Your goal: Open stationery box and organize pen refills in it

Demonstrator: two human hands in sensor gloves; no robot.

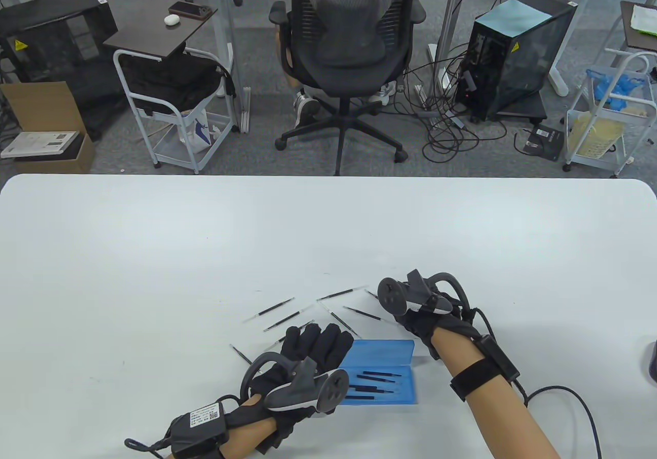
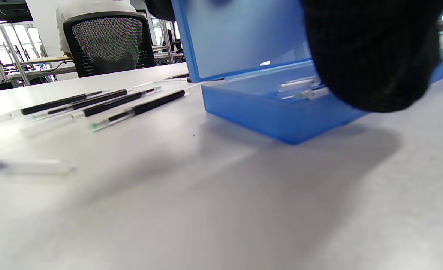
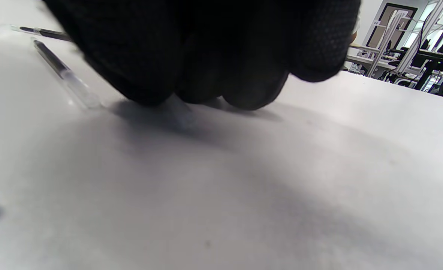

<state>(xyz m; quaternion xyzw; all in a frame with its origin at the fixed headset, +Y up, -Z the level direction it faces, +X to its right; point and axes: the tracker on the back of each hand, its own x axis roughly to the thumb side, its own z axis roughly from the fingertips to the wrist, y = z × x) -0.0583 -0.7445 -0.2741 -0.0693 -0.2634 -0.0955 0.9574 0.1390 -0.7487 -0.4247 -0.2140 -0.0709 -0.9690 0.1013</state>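
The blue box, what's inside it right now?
The open blue box holds several black pen refills lying side by side in its tray. The left hand and its tracker cover the tray's left end, so an exact count cannot be made.

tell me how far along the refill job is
Done: the blue box lies open with a few refills inside. In hand: the right hand is down on the table at a loose refill; the left hand rests at the box. Left: several refills lie scattered beyond it.

Black knit gloves (image 1: 313,346), grey trackers (image 1: 308,392), black wrist straps (image 1: 475,379)
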